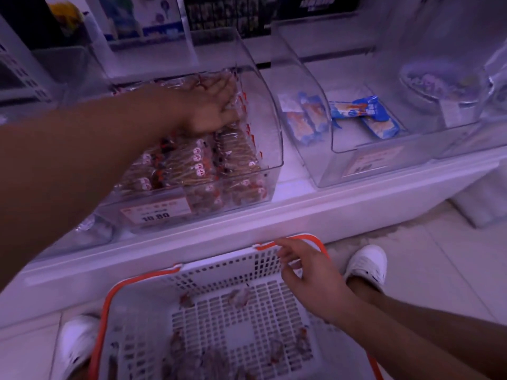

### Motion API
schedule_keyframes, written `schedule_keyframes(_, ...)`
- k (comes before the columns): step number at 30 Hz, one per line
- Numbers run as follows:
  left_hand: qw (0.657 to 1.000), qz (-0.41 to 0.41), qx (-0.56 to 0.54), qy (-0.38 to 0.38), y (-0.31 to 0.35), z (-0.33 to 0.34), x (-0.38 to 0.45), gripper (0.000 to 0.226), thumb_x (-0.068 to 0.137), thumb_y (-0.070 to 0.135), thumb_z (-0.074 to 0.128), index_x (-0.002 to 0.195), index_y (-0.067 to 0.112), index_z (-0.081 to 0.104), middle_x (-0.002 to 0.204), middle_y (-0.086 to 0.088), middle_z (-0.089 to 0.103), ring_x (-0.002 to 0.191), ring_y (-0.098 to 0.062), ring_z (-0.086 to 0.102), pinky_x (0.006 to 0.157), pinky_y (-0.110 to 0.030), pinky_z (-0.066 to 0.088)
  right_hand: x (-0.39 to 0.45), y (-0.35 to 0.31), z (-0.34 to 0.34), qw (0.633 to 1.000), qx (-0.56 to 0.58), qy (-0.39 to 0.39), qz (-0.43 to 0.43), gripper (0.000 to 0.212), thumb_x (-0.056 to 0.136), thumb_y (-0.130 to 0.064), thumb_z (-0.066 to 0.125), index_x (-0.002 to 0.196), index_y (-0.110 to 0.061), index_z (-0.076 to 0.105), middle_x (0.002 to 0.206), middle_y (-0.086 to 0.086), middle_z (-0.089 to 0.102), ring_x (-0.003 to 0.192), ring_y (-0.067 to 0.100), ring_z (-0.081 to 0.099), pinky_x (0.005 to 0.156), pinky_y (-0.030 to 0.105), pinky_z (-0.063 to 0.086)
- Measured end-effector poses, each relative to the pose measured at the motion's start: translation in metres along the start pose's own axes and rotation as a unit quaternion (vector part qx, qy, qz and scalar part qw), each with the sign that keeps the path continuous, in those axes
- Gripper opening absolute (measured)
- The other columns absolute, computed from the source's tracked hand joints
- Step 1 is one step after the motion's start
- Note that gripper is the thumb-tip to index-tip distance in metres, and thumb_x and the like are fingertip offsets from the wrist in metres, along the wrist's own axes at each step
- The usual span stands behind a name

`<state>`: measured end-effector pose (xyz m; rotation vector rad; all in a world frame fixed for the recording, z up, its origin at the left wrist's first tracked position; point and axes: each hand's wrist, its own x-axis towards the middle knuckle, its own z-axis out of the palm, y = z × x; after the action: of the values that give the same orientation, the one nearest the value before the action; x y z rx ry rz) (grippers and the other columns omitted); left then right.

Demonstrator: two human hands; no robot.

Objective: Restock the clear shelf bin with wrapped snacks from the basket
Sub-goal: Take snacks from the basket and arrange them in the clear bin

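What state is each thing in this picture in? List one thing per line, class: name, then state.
clear shelf bin: open-topped, packed with rows of wrapped snacks
wrapped snacks: stacked in the bin
basket: on the floor, nearly empty, a few snacks left
left hand: fingers flat, pressing on the snacks
right hand: loosely curled over the basket, holding nothing
neighbouring bin: holds a few blue packets
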<state>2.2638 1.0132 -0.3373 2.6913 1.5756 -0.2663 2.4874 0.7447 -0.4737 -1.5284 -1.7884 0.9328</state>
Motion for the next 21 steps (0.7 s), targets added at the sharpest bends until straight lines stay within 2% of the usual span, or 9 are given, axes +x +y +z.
schedule_keyframes(5,0.999,-0.011,-0.032,0.002,0.019,-0.026,-0.021,0.088,0.094,0.069,0.018,0.158,0.012,-0.004,0.166,-0.009,-0.005,0.153,-0.022,0.001,0.124,-0.039,0.003,0.004,0.009,0.005,1.000,0.012,0.002,0.014,0.045,0.085,0.003,0.057,0.124,-0.020,0.061,0.103,-0.004,0.065,0.091,0.008,0.063,0.083,0.026,0.051)
schedule_keyframes(7,0.994,-0.011,-0.085,0.074,0.029,-0.036,-0.041,0.078,0.101,0.058,0.025,0.158,0.008,0.007,0.165,-0.012,0.007,0.152,-0.026,0.012,0.122,-0.034,0.010,0.006,0.011,0.005,1.000,0.013,-0.002,0.020,0.044,0.084,0.002,0.058,0.123,-0.019,0.062,0.103,-0.002,0.066,0.090,0.009,0.064,0.082,0.024,0.051)
schedule_keyframes(10,0.942,0.032,-0.180,0.283,0.047,-0.036,-0.097,0.051,0.106,0.041,0.035,0.141,0.007,0.048,0.142,-0.018,0.053,0.132,-0.028,0.049,0.107,-0.029,0.036,0.008,0.035,0.007,0.996,-0.057,-0.039,0.052,0.037,0.084,-0.005,0.061,0.120,-0.014,0.064,0.100,0.001,0.069,0.090,0.018,0.067,0.083,0.031,0.052)
schedule_keyframes(12,0.879,0.069,-0.192,0.432,0.067,-0.006,-0.150,0.031,0.105,0.027,0.041,0.123,0.012,0.061,0.118,-0.012,0.065,0.111,-0.026,0.059,0.095,-0.037,0.043,0.001,0.063,0.016,0.977,-0.123,-0.116,0.133,0.038,0.087,-0.014,0.062,0.125,-0.015,0.061,0.106,0.002,0.069,0.098,0.021,0.066,0.091,0.029,0.049)
schedule_keyframes(14,0.863,0.108,-0.195,0.454,0.095,0.051,-0.202,0.023,0.100,0.016,0.044,0.111,0.014,0.064,0.109,-0.007,0.065,0.103,-0.027,0.060,0.090,-0.044,0.044,-0.012,0.092,0.035,0.936,-0.176,-0.226,0.205,0.041,0.092,-0.026,0.060,0.132,-0.015,0.055,0.121,0.004,0.065,0.113,0.022,0.061,0.092,0.024,0.041)
schedule_keyframes(16,0.913,0.136,-0.187,0.335,0.123,0.122,-0.241,0.021,0.094,0.014,0.046,0.104,0.012,0.065,0.104,-0.007,0.066,0.097,-0.029,0.060,0.085,-0.042,0.044,-0.029,0.119,0.058,0.889,-0.207,-0.326,0.245,0.046,0.095,-0.032,0.057,0.135,-0.010,0.049,0.126,0.010,0.062,0.114,0.026,0.059,0.081,0.024,0.041)
schedule_keyframes(18,0.979,0.078,-0.167,0.087,0.146,0.197,-0.263,0.020,0.093,0.019,0.051,0.104,0.012,0.067,0.104,-0.009,0.066,0.096,-0.033,0.062,0.084,-0.041,0.048,-0.047,0.142,0.084,0.854,-0.230,-0.361,0.296,0.054,0.096,-0.037,0.055,0.137,-0.005,0.041,0.127,0.019,0.060,0.111,0.031,0.060,0.079,0.029,0.044)
schedule_keyframes(19,0.987,0.022,-0.148,-0.054,0.154,0.231,-0.272,0.024,0.095,0.025,0.049,0.110,0.014,0.065,0.110,-0.009,0.064,0.102,-0.034,0.061,0.088,-0.042,0.048,-0.057,0.151,0.097,0.844,-0.244,-0.353,0.321,0.056,0.095,-0.037,0.054,0.137,-0.003,0.039,0.128,0.022,0.058,0.114,0.033,0.059,0.083,0.033,0.045)
schedule_keyframes(21,0.959,-0.081,-0.106,-0.252,0.163,0.291,-0.295,0.035,0.096,0.036,0.046,0.125,0.019,0.056,0.127,-0.009,0.054,0.116,-0.034,0.056,0.098,-0.043,0.045,-0.080,0.168,0.124,0.828,-0.314,-0.339,0.317,0.053,0.096,-0.032,0.050,0.137,0.000,0.039,0.129,0.021,0.057,0.117,0.033,0.057,0.091,0.036,0.043)
